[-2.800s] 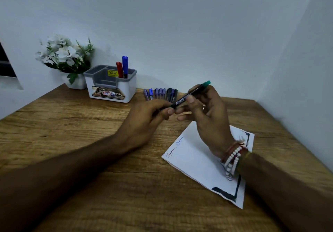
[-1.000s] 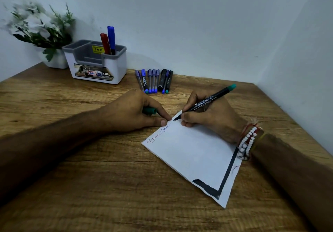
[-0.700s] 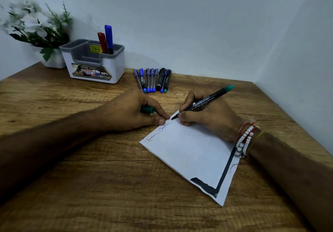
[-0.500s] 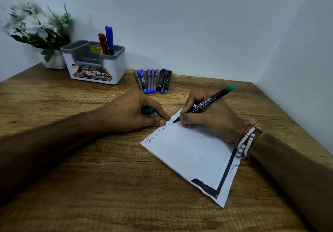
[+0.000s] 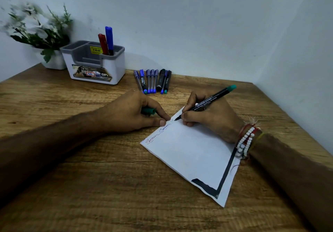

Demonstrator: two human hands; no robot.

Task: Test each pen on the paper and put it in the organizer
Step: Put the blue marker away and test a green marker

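Organizer (image 5: 115, 66) back left w/ 2 pens upright inside; untested row (image 5: 153, 81) beside it. Left grip (image 5: 129, 111) curls round green cap (image 5: 148, 110), fingertip at paper (image 5: 194, 152) edge, prob. steadying it. Right grip (image 5: 210, 116) pinches green pen (image 5: 207, 102), tip on paper, mid-test.

One head-worn view looks forward and down, close over the wooden desk (image 5: 90, 186).

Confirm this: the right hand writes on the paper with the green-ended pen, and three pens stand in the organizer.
Wrong count: the head view shows two, a red pen and a blue pen, in the organizer. The rest holds.
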